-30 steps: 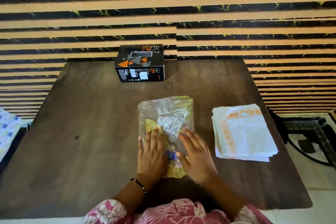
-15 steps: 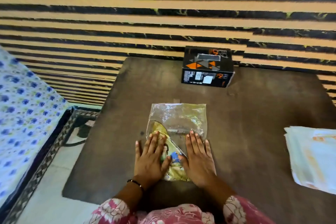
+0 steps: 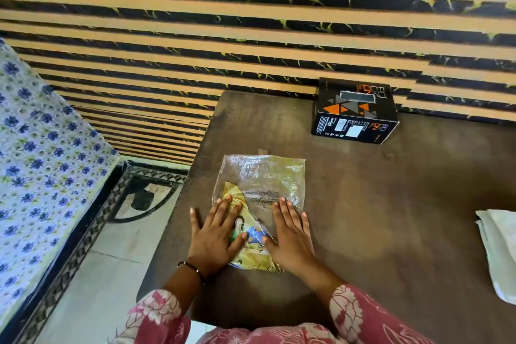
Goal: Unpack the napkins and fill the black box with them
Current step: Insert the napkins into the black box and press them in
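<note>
An empty clear and yellow plastic napkin wrapper (image 3: 259, 184) lies flat on the dark wooden table (image 3: 377, 218). My left hand (image 3: 215, 234) and my right hand (image 3: 291, 234) press flat on its near half, fingers spread, palms down. The black box (image 3: 354, 112) with orange triangles and a slot in its top stands at the table's far edge by the wall. A stack of white napkins (image 3: 499, 251) lies at the right edge of view, partly cut off.
A striped black and tan wall runs behind the table. To the left stands a bed with a blue-flowered sheet (image 3: 42, 165) and a dark metal frame (image 3: 92, 220). Tiled floor (image 3: 106, 274) shows between the bed and the table's left edge.
The view has swung left, so the box and napkin stack shifted right in frame. Both hands spread apart on the wrapper, which now lies flatter.
</note>
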Action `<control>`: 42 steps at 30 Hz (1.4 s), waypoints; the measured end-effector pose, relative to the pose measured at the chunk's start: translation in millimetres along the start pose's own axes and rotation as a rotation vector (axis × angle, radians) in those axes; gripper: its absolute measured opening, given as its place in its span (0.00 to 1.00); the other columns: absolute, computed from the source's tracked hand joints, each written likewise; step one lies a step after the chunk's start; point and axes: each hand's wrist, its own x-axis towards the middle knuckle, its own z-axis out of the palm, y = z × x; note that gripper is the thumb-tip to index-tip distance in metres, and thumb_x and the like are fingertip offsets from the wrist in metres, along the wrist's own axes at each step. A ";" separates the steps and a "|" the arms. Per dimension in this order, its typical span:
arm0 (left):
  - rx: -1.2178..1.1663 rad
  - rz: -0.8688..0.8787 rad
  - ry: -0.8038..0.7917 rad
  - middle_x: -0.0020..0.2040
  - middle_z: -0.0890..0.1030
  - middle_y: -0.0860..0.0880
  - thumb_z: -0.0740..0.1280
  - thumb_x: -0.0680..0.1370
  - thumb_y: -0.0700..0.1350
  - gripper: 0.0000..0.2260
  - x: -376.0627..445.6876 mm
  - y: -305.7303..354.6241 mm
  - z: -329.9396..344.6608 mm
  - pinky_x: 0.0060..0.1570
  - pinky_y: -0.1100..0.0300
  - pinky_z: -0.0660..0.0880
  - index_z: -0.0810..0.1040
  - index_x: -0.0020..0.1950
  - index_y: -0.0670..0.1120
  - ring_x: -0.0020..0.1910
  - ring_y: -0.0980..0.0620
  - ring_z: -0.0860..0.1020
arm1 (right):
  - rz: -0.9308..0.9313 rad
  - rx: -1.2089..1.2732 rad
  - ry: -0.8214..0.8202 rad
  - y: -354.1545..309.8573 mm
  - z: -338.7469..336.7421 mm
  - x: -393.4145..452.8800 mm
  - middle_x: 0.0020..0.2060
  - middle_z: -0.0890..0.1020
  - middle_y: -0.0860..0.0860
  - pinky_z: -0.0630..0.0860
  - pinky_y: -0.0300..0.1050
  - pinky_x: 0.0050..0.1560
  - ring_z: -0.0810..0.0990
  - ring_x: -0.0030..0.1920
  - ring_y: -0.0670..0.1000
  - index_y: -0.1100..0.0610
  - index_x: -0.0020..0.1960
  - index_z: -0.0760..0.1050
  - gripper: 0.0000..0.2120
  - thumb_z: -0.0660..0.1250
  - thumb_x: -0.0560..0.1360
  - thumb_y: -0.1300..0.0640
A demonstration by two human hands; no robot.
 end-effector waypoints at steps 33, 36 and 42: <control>-0.836 -0.033 -0.038 0.72 0.66 0.50 0.66 0.76 0.44 0.33 246.4 199.9 -69.1 0.60 0.66 0.59 0.51 0.75 0.49 0.69 0.52 0.66 | 0.538 0.868 0.360 195.2 -204.3 114.5 0.68 0.72 0.49 0.66 0.50 0.64 0.71 0.66 0.54 0.45 0.73 0.55 0.31 0.65 0.74 0.58; -0.807 -0.013 -0.023 0.72 0.66 0.51 0.67 0.75 0.46 0.33 241.2 194.0 -62.6 0.68 0.57 0.61 0.53 0.75 0.52 0.70 0.53 0.65 | 0.510 0.910 0.391 190.1 -200.8 107.4 0.66 0.74 0.48 0.65 0.45 0.61 0.72 0.65 0.51 0.44 0.72 0.57 0.30 0.64 0.74 0.59; -0.869 0.048 -0.073 0.70 0.69 0.51 0.68 0.74 0.45 0.33 200.5 193.7 -56.6 0.70 0.56 0.60 0.55 0.74 0.50 0.68 0.59 0.65 | 0.509 0.997 0.436 181.4 -185.5 57.8 0.62 0.76 0.46 0.69 0.51 0.65 0.73 0.62 0.48 0.45 0.70 0.61 0.28 0.64 0.74 0.61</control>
